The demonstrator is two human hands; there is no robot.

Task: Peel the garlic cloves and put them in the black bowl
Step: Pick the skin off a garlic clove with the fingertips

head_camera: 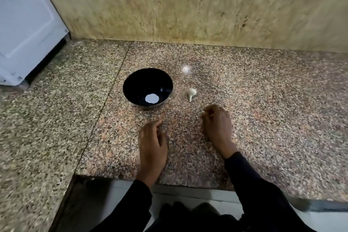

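A black bowl (131,83) stands on the granite counter with only a bright light reflection showing inside it. To its right, a small white garlic bulb (192,92) lies on the counter, stem pointing toward me. My left hand (153,143) rests on the counter just below the bowl, fingers loosely curled and holding nothing. My right hand (219,125) rests a short way below the garlic without touching it. Its fingers are curled under, and I see nothing in them.
The speckled granite counter (263,109) runs wide to the left and right, with its front edge just under my wrists. A beige stone wall (169,5) backs it. A white appliance (24,24) stands at the far left.
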